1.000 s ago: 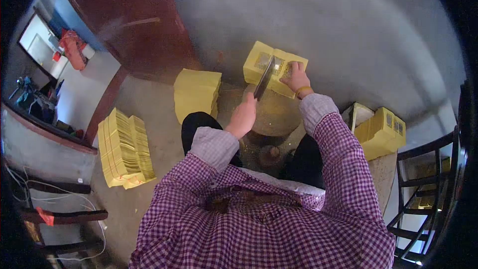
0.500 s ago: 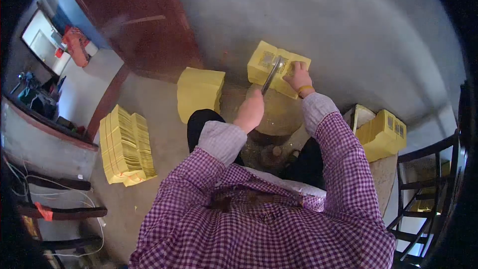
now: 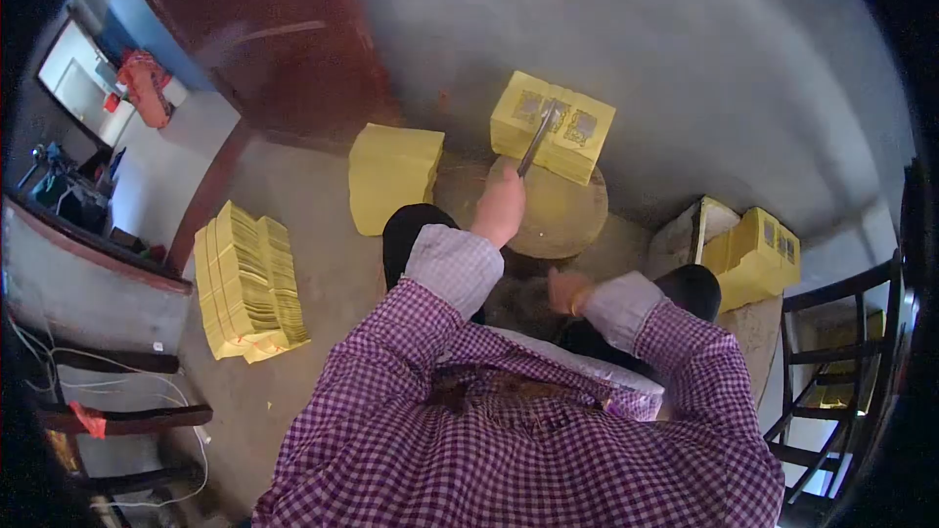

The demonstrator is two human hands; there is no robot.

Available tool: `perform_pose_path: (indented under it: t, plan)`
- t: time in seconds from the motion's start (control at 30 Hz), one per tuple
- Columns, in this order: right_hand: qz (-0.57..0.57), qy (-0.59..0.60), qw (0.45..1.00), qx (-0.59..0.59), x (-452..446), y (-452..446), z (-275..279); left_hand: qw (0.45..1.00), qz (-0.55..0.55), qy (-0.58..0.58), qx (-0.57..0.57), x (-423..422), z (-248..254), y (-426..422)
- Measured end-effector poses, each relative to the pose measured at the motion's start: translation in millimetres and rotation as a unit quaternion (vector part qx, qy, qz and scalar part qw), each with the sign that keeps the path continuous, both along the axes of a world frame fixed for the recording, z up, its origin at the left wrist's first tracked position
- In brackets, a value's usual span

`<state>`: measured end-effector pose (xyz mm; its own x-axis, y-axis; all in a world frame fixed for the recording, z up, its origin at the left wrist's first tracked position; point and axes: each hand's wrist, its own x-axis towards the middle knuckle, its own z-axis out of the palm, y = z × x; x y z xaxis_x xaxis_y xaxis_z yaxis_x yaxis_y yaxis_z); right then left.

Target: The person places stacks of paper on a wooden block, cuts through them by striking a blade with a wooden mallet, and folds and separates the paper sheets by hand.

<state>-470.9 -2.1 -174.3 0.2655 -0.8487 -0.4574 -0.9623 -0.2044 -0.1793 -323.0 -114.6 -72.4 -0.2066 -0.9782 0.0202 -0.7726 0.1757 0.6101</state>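
Observation:
A yellow paper stack with dark printed squares rests at the back of a round wooden block. My left hand is wrapped round the handle of a long-bladed knife, whose blade lies across the top of that stack. Low over the near side of the block, close to my right knee, is my right hand; it is blurred, and its fingers cannot be made out. A plain yellow stack stands left of the block.
Tied yellow bundles lie on the floor at the left. Another yellow stack sits at the right by a dark chair. Behind the block is a grey wall, with a reddish-brown door to its left.
My right hand has let go of the printed stack and moved down toward my knees. My left hand has shifted slightly right, with the knife still on the stack.

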Motion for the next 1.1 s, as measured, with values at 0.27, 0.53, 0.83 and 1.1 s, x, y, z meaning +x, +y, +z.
perform_pose_path:
  t: [0.27,0.53,0.83,1.1]
  plan:
    - [0.024,0.036,0.989,0.139,-3.0,29.5,62.9,1.0,0.006,0.006,0.026,0.5,8.4,1.2]
    - [-0.065,-0.043,0.975,0.209,-12.8,67.9,23.7,1.0,0.013,-0.002,0.023,-3.4,-0.8,4.1]
    - [-0.49,-0.607,0.49,0.39,-82.6,156.4,109.2,0.995,0.003,0.05,0.087,-2.4,-1.8,-0.5]
    - [-0.305,-0.585,0.701,-0.27,-27.2,61.1,306.9,0.995,0.026,0.05,0.077,-7.1,-2.4,1.6]
